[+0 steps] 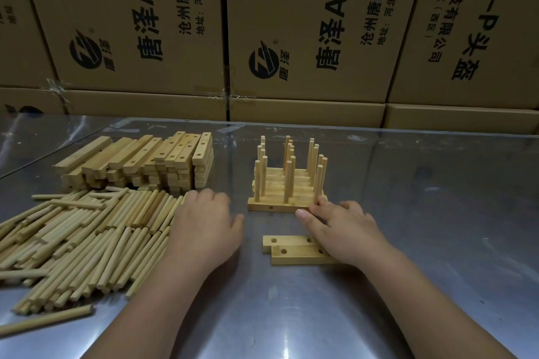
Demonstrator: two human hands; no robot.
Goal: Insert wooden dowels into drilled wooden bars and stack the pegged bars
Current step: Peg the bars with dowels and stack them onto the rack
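Tabletop [408,285]: shiny metal sheet, scuffed, reflective. Back edge ran along a wall of cardboard boxes [306,26] w/ black print. Open room lay front-centre and across the whole right side; left side crowded.

Dowel pile [87,230]: loose round sticks, pale wood, smooth, lying mostly parallel, some crossed, at my left. Behind it, stack of drilled bars [140,163]: square-section pale wood, holes visible on top faces of the rightmost ones.

Pegged bars [287,181]: several flat bars packed side by side at centre-right, each w/ upright dowels in approx. 3 columns. Front bar showed a side hole.

Two loose bars [294,249] lay flat nearer me, overlapping lengthwise, round holes up, no dowels in.

My left hand [204,227]: palm down, fingers loosely spread, tips at the right edge of the dowel pile; whether it gripped a dowel, could not tell.

My right hand [341,227]: palm down, fingertips pinching the base of the front-right upright dowel [318,183], thumb against the front bar's face. Wrist covered the right ends of the two loose bars.
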